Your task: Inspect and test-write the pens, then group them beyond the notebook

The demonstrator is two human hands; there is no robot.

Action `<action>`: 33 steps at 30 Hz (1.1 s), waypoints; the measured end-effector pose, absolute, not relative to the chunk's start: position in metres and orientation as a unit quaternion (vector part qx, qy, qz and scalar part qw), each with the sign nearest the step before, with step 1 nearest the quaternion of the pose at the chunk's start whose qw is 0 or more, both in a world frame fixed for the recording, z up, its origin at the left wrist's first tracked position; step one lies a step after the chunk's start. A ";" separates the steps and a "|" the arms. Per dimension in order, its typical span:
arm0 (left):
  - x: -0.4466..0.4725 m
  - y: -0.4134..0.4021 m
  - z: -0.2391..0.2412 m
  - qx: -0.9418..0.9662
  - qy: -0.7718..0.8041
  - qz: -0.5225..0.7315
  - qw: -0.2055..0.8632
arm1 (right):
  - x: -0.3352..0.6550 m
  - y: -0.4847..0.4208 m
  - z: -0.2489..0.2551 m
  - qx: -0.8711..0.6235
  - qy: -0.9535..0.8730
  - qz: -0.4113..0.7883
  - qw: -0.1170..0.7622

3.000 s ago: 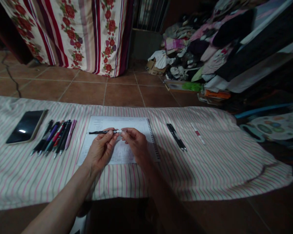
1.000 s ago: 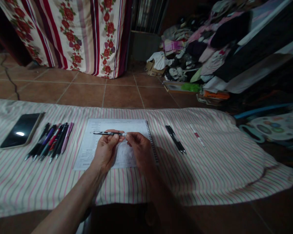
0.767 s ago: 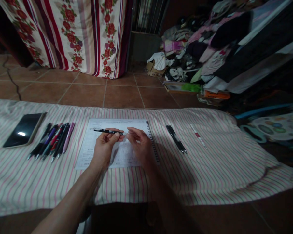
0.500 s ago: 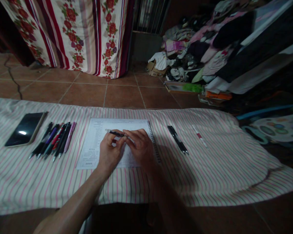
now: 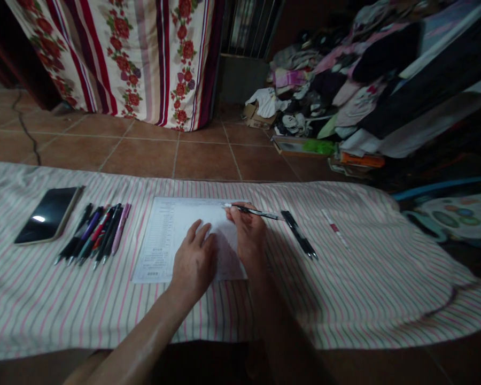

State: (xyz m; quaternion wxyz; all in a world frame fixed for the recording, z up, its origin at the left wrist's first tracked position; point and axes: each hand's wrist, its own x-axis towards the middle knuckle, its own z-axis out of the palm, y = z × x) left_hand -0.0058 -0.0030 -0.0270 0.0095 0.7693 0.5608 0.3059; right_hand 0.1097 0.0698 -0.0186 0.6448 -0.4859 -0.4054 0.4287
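My right hand [image 5: 250, 238] pinches a slim black pen [image 5: 266, 214] with a white end, held nearly level above the upper right of a spiral notebook [image 5: 154, 243]. The white end points left and the dark end sticks out to the right. Fingers apart, my left hand [image 5: 194, 259] rests over the middle of the page and holds nothing. Printed text shows along the page's left side. Just right of the notebook lie black pens [image 5: 299, 235] side by side. Farther right is a white pen with a red band [image 5: 334, 227].
Left of the notebook, several pens [image 5: 92, 232] lie in a bunch, with a smartphone [image 5: 48, 216] beyond them. All rest on a striped cloth [image 5: 364, 289]. Behind are a floral curtain [image 5: 152, 64], a tiled floor [image 5: 204, 158] and heaped clothes [image 5: 316, 85].
Both hands held the pen together over the page; now only the right has it, shifted right. The left hand has let go and come down onto the page with fingers apart.
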 end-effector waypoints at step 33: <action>-0.006 0.000 -0.020 0.768 0.616 0.175 0.020 | 0.117 0.101 -0.052 -0.530 -0.484 0.389 0.578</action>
